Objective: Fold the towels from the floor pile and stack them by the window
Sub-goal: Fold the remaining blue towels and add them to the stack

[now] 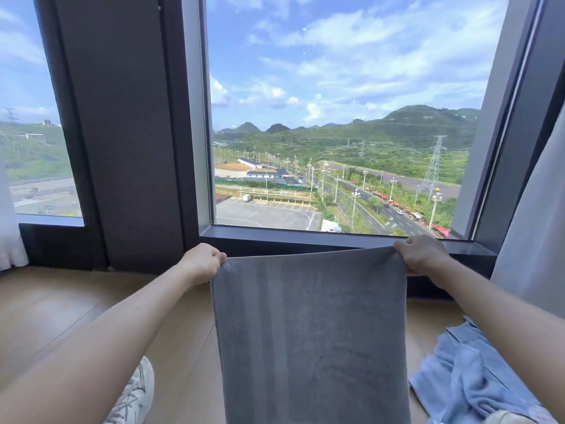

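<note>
Hands hold a grey towel [310,332] up before the window [336,117]: the left hand [203,263] pinches its top left corner, the right hand [420,255] its top right corner, fingers curled on the cloth. It hangs flat. Blue towels [470,377], seemingly unfolded, lie crumpled on the wooden floor [61,301] at right.

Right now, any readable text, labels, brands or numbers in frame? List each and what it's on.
None readable.
No tag or print shows on the grey towel.
No label visible on the blue towels.
No legible brand on the shoe.
Red patch on the low building outside: too small to read.
</note>
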